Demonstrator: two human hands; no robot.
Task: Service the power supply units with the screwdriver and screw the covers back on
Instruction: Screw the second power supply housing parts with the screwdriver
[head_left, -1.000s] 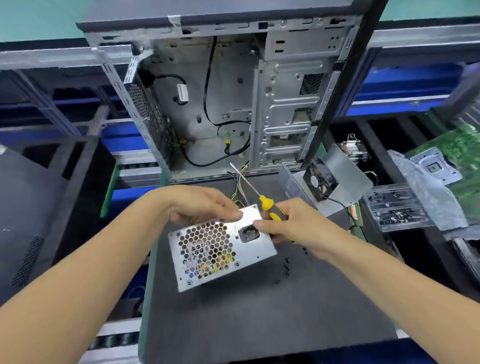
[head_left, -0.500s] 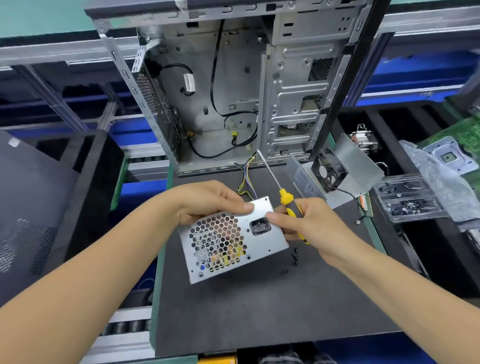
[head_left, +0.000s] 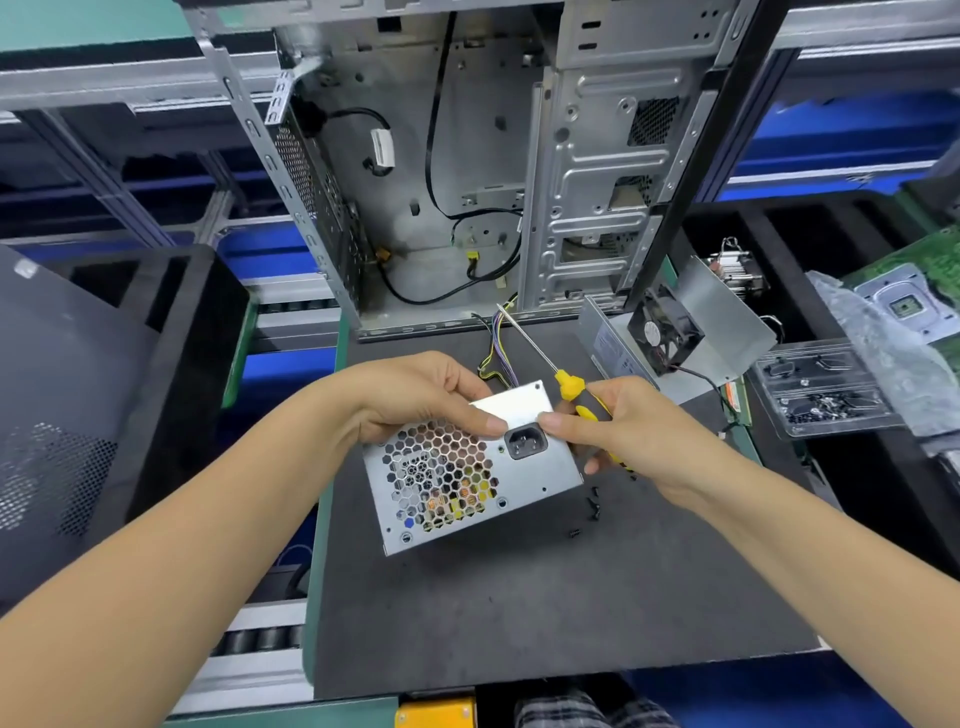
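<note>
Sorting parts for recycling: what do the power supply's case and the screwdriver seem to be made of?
Power supply case: looks like bare sheet steel, dull silver, with punched honeycomb vent holes and folded edges. Screwdriver: thin bright metal shaft, probably steel; yellow grip with black, seemingly moulded plastic or rubber, mostly hidden in the right hand.

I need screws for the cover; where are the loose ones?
The loose black screws lie on the dark mat, just right of the power supply, below the right hand.

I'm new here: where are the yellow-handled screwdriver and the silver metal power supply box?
yellow-handled screwdriver (head_left: 570, 387): head view, yellow handle collar.
silver metal power supply box (head_left: 540, 470): head view, bare panel below socket.
</note>
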